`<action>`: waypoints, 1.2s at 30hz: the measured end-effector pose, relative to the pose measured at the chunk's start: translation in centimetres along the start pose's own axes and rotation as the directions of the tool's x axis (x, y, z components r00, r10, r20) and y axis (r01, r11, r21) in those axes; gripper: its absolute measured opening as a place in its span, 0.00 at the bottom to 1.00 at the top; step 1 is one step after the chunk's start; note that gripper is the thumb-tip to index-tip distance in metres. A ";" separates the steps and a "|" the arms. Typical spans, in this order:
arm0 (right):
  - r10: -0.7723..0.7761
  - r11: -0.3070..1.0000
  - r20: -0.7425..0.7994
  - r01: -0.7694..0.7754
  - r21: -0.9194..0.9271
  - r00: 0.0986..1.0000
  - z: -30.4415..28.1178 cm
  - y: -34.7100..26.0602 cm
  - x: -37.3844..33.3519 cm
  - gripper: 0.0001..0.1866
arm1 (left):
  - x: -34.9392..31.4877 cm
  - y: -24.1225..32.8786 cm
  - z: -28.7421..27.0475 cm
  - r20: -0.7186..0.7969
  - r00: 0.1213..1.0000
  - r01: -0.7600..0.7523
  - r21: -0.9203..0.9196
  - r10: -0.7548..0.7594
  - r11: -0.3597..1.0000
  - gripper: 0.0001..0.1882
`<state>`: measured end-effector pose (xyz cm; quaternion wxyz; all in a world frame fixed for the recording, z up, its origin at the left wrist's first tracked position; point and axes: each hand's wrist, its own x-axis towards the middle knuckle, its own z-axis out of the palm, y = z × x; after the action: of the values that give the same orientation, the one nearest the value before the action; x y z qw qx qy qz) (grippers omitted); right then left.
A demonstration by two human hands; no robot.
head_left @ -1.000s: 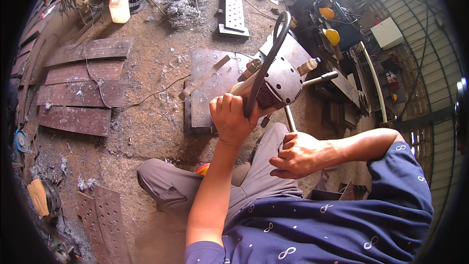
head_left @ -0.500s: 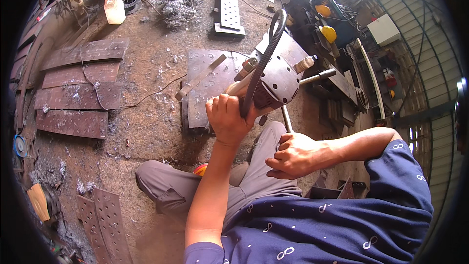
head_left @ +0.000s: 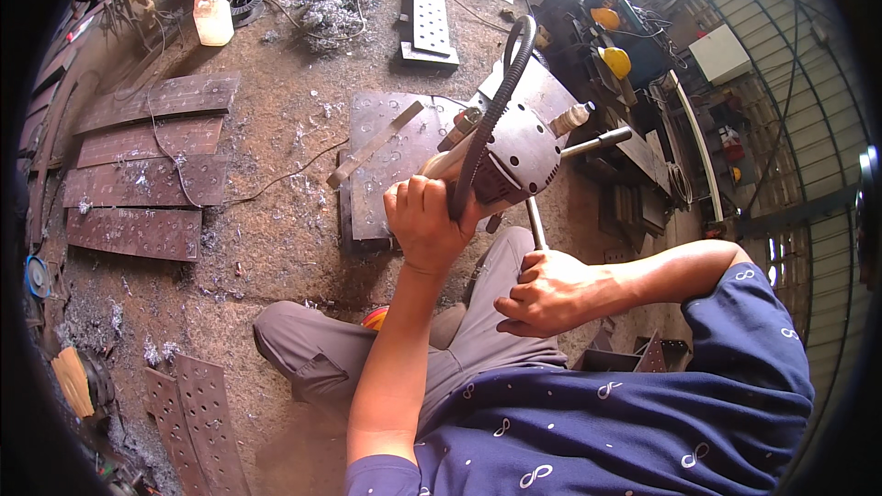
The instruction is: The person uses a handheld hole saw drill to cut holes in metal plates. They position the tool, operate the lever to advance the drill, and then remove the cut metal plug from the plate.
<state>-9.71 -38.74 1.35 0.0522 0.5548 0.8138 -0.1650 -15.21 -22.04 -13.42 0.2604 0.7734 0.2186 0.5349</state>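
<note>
A magnetic drill (head_left: 525,149) with a grey motor housing and a black corrugated hose (head_left: 491,115) stands on a dark steel plate (head_left: 381,129) in front of me. My left hand (head_left: 428,223) is closed around the near left side of the drill, beside the hose; the part under its fingers is hidden. Closed in a fist, my right hand (head_left: 551,292) grips the end of a metal feed lever (head_left: 537,225) that slants down from the drill. Another feed lever (head_left: 599,141) with a black knob points right. A loose flat metal bar (head_left: 378,142) lies across the plate.
Several steel plates (head_left: 138,179) lie at the left, with a cable (head_left: 285,188) running over them. Drilled strips (head_left: 204,418) are at the lower left. A perforated beam (head_left: 429,9), metal shavings (head_left: 331,14) and a plastic jug (head_left: 213,20) sit farther off. Yellow helmets (head_left: 615,62) hang right.
</note>
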 end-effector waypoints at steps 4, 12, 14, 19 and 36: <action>0.005 1.000 0.007 -0.005 0.003 1.000 0.0 -0.1 0.1 0.17 | 0.0 -0.1 0.0 -0.006 1.000 -0.006 -0.004 0.006 1.000 0.21; -0.001 1.000 0.012 0.001 -0.002 1.000 0.4 0.0 0.2 0.17 | 0.2 -0.1 0.0 -0.037 0.999 -0.022 -0.017 0.022 1.000 0.19; -0.001 1.000 0.000 0.001 0.004 1.000 0.7 0.0 0.3 0.17 | 0.0 -0.1 -0.1 -0.003 1.000 0.003 -0.011 -0.003 1.000 0.20; -0.001 1.000 0.004 0.001 -0.015 1.000 0.6 -0.1 0.4 0.15 | 0.0 -0.1 0.0 -0.012 1.000 -0.005 -0.013 0.005 1.000 0.20; 0.018 0.998 0.030 -0.017 -0.062 0.999 0.9 -0.3 0.5 0.15 | 0.4 0.1 -0.1 -0.043 0.999 -0.026 -0.011 0.026 1.000 0.18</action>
<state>-10.29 -38.69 0.45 0.0831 0.5574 0.8127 -0.1480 -15.12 -21.83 -13.07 0.2532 0.7631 0.2109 0.5560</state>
